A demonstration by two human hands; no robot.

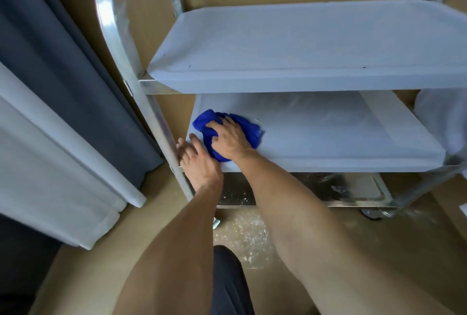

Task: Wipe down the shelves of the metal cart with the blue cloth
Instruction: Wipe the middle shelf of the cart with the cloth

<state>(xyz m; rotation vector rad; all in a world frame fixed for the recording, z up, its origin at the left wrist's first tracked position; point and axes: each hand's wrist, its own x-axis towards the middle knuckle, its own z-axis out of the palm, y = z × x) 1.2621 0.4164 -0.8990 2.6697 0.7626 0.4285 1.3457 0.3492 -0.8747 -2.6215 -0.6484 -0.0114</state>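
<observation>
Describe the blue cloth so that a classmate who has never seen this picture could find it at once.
Find the metal cart with three shelves stacked one above another. Go to the middle shelf, then to its left end. There lies the blue cloth, bunched up under the right hand, whose fingers curl into it; it is the only vivid blue thing among pale grey and silver surfaces.

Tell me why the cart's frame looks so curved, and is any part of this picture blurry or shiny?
Head view: the wide-angle lens bows the cart's upright tube and stretches the forearms near the bottom edge. The right hand gripping the blue cloth is a little soft, as is the left hand on the middle shelf's corner. Glare speckles the bottom shelf.
</observation>
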